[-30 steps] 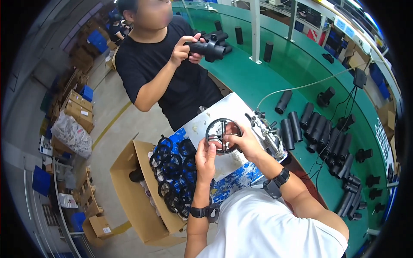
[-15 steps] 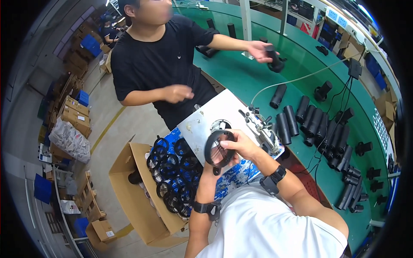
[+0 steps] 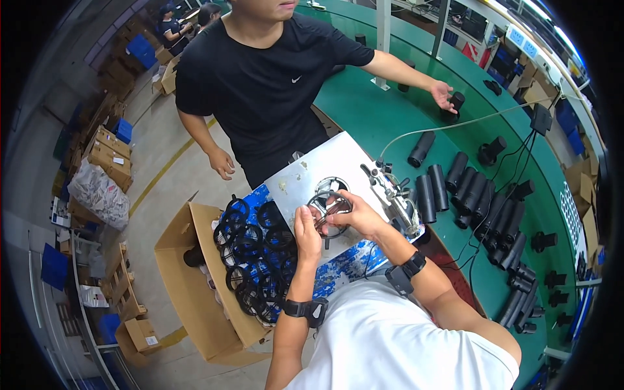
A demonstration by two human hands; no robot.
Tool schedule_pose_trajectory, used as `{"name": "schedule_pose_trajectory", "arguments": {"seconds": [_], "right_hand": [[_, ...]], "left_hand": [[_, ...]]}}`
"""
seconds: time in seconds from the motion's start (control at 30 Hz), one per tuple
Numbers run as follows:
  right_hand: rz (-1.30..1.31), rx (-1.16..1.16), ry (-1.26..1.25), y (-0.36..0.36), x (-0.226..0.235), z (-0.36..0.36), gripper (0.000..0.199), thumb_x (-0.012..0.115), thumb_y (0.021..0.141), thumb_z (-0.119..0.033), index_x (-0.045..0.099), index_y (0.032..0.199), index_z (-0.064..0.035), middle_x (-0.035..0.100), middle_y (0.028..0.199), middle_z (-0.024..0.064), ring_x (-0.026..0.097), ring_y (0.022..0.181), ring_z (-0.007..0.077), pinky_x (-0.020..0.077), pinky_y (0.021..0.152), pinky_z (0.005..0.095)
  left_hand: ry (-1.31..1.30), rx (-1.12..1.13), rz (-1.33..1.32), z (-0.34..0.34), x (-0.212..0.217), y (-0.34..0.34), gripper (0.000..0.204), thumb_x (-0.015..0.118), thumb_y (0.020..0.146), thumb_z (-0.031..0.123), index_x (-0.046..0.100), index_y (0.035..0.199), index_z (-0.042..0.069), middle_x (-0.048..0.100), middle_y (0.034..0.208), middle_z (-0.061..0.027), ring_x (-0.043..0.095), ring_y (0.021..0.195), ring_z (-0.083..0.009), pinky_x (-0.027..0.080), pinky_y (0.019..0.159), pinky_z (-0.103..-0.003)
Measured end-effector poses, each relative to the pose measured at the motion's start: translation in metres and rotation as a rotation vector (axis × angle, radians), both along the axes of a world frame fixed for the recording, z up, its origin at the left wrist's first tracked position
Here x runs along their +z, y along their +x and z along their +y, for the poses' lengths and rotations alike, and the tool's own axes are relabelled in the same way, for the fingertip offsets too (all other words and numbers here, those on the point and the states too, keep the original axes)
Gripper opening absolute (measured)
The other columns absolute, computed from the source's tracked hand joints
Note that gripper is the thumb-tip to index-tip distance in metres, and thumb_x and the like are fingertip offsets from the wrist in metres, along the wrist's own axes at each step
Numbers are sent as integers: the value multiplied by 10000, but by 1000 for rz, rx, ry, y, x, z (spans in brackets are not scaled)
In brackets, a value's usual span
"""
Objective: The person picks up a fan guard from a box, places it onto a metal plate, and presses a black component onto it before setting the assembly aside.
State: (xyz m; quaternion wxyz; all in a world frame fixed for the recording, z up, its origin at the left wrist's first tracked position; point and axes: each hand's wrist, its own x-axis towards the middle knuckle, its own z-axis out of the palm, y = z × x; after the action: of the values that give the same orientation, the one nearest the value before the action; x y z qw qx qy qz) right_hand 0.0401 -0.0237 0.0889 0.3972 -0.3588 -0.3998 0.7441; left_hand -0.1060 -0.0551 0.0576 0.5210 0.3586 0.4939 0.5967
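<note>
Gripping a near-round black ring (image 3: pixel 337 206) in curled fingers of left hand (image 3: pixel 308 239) and right hand (image 3: pixel 363 216), with tab (image 3: pixel 327 244) toward six o'clock.

L forearm (image 3: pixel 289 339) up fr. lower edge, near vert., leaning a bit R; L wrist (image 3: pixel 307 268) abt straight. L grip (image 3: pixel 308 237) upright, palm turned in twd R, fingers curled. R forearm (image 3: pixel 430 285) slants up & L; R wrist (image 3: pixel 387 240) roughly in line w/ it. R grip (image 3: pixel 361 216) back of hand up, fingers bent in. Grips v. close tog.; some fingertips hidden.
</note>
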Motion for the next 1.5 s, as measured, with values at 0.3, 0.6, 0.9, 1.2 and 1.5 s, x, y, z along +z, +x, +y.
{"name": "schedule_pose_trajectory", "arguments": {"seconds": [0.3, 0.6, 0.9, 1.2, 1.5], "right_hand": [[-106, -81, 127, 9, -12, 15, 333, 637, 769, -22, 524, 1081, -23, 596, 806, 35, 585, 743, 100, 483, 666, 258], [-699, 50, 463, 9, -32, 32, 480, 678, 729, -137, 446, 1137, -34, 628, 774, 170, 646, 724, 277, 498, 638, 376], [-873, -280, 716, -3, -58, 60, 375, 669, 692, -161, 610, 1056, -89, 631, 854, 152, 615, 781, 344, 492, 714, 420], [-1285, -363, 916, 0, -89, 40, 510, 566, 894, -262, 463, 1362, -88, 486, 1333, 140, 403, 1264, 360, 361, 1030, 459], [-1182, 109, 717, 42, -6, -17, 569, 592, 863, -333, 494, 1296, 23, 578, 1222, 214, 570, 1093, 375, 434, 964, 400]], "left_hand": [[91, -208, -10, 18, 12, -2, 267, 416, 1021, 297, 458, 990, 35, 527, 841, -46, 545, 638, -109, 457, 583, -230], [-74, -281, 444, 36, -7, -10, 354, 690, 782, 89, 509, 1071, -4, 597, 782, -78, 632, 676, -166, 513, 602, -293], [105, 40, 1228, 77, -56, -15, 484, 684, 715, 251, 637, 1193, 193, 531, 1254, -102, 442, 1220, -325, 311, 1047, -456], [155, -204, 1373, 81, -63, -24, 509, 499, 939, 318, 391, 1435, 279, 233, 1540, -136, 120, 1413, -445, 63, 1106, -622], [138, -326, 1427, 84, -57, -25, 641, 547, 893, 429, 363, 1440, 150, 211, 1544, -147, 110, 1410, -459, 56, 1093, -649]]}}
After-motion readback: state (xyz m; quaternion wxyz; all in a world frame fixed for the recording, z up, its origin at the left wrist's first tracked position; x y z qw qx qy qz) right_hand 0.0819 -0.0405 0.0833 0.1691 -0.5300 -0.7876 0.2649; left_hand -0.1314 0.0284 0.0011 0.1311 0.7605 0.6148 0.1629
